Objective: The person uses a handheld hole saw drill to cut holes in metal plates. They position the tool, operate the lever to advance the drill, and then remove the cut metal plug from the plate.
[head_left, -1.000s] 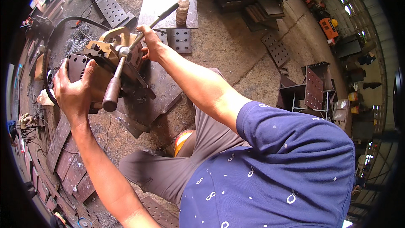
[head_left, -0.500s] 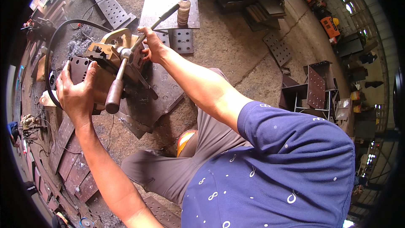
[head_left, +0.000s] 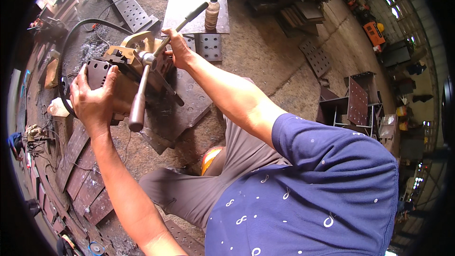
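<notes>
A magnetic drill (head_left: pixel 127 73) stands on dark steel plate at the upper left, with a tan carrying handle and a dark vented motor cap (head_left: pixel 98 72). My left hand (head_left: pixel 92 102) is clasped over that cap, its thumb on one side and fingers on the other. The drill's feed lever has several spokes meeting at a round metal hub (head_left: pixel 148 59). One dark-gripped spoke (head_left: pixel 137 111) points toward me. My right hand (head_left: pixel 179 51) is closed around the rod of another spoke (head_left: pixel 196 12), below its black grip; some of its fingers are hidden. The drill's cutting end is out of sight.
Beyond the drill, a bottle of brownish liquid (head_left: pixel 212 14) stands on a pale sheet (head_left: pixel 182 7). A black corrugated hose (head_left: pixel 61 66) loops at the drill's left. Perforated steel plates (head_left: pixel 125 4) and metal shavings (head_left: pixel 95 50) lie around. Stacked steel (head_left: pixel 303 12) sits at the far right.
The whole view has shifted slightly, so the drill and floor items appear a little farther right. Both hands keep their places on the drill, with no clear turn of the lever.
</notes>
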`<state>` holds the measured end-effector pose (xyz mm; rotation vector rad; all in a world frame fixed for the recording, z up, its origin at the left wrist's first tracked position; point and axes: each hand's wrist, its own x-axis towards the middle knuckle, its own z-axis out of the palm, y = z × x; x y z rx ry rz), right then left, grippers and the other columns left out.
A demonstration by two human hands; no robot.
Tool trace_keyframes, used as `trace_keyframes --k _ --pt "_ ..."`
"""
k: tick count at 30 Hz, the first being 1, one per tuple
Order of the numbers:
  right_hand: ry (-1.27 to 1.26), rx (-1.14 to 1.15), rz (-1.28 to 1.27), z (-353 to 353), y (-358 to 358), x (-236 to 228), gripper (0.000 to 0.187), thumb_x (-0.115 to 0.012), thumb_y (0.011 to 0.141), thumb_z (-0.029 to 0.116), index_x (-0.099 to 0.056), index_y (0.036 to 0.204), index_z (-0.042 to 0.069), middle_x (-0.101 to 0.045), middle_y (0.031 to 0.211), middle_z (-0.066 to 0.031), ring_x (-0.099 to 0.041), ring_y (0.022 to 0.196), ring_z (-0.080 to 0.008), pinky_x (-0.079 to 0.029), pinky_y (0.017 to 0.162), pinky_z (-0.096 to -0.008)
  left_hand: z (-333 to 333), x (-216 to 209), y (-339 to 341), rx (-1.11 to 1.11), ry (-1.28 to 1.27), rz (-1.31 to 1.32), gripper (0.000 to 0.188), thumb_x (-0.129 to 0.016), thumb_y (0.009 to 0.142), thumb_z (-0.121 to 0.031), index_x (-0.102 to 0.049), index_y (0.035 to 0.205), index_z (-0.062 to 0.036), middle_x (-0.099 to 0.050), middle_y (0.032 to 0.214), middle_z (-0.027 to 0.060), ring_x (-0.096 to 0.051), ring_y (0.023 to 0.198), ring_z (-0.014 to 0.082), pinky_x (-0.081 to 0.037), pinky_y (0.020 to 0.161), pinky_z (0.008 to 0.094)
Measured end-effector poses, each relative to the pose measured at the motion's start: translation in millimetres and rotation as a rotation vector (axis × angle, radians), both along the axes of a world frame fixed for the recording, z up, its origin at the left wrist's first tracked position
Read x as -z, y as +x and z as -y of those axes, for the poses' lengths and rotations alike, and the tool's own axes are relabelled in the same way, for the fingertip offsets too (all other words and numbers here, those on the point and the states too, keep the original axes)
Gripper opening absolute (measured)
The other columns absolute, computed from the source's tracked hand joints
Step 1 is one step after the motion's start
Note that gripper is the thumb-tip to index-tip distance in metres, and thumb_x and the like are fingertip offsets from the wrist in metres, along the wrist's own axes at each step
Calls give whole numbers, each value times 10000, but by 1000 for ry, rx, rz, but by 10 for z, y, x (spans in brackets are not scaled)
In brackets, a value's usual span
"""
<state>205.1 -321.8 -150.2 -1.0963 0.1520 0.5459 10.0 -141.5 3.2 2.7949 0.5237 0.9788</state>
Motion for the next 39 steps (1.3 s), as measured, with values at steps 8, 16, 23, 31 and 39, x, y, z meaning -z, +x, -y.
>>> trace_keyframes --k 8,16,23,31,39 --pt "-609 86 203 78 -685 -705 899 -691 904 481 -334 1507 -82 -465 1480 -336 -495 1379 -412 -400 1156 -479 -119 61 -83 -57 -13 -44 848 -775 776 -678 -624 1373 -96 -622 1340 192 -587 1251 394 -433 1086 498" --pt "-280 -725 1405 308 -1856 -1913 224 -691 981 211 -702 1090 15 -729 920 -162 -729 873 -275 -570 774 -386 -71 -92 -111 47 -126 -204 914 -728 830 -615 -473 1521 -73 -481 1471 285 -481 1345 465 -370 1164 510" --pt "-766 -1439 1731 -349 -1999 -1950 360 -694 900 383 -730 972 31 -715 763 -194 -718 775 -408 -578 718 -492 -165 -162 -162 51 -159 -381 1029 -665 857 -692 -319 1614 -86 -324 1588 344 -337 1463 511 -294 1220 519" --pt "-968 -1627 1862 -462 -2078 -1857 353 -709 865 381 -730 874 28 -701 717 -173 -727 755 -369 -580 693 -473 -146 -153 -150 76 -61 -467 1016 -630 885 -703 -325 1604 -53 -346 1575 331 -358 1440 515 -324 1205 533" --pt "-1036 -1663 1798 -481 -2108 -1902 272 -686 809 272 -779 874 25 -750 838 -185 -752 853 -351 -595 755 -463 -97 -180 -163 79 -66 -413 977 -640 908 -666 -341 1593 -37 -393 1524 306 -419 1384 491 -389 1160 532"
